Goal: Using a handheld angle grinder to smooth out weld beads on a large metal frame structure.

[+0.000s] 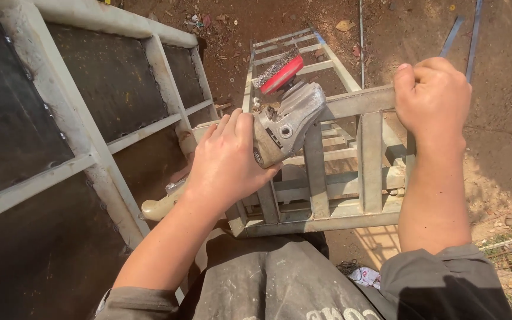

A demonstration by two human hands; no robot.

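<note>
Left hand (227,159) wraps the angle grinder (280,127), wire wheel (278,74) seemingly touching (hard to tell) the steel frame (351,101); right hand (431,98) clamps its rail: keep that brace firm.

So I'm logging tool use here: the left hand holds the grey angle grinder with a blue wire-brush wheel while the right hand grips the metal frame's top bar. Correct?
Not quite: the head view shows the wire-brush wheel is red, not blue. The left hand does hold the grey angle grinder, and the right hand grips the top bar of the grey metal frame.
</note>
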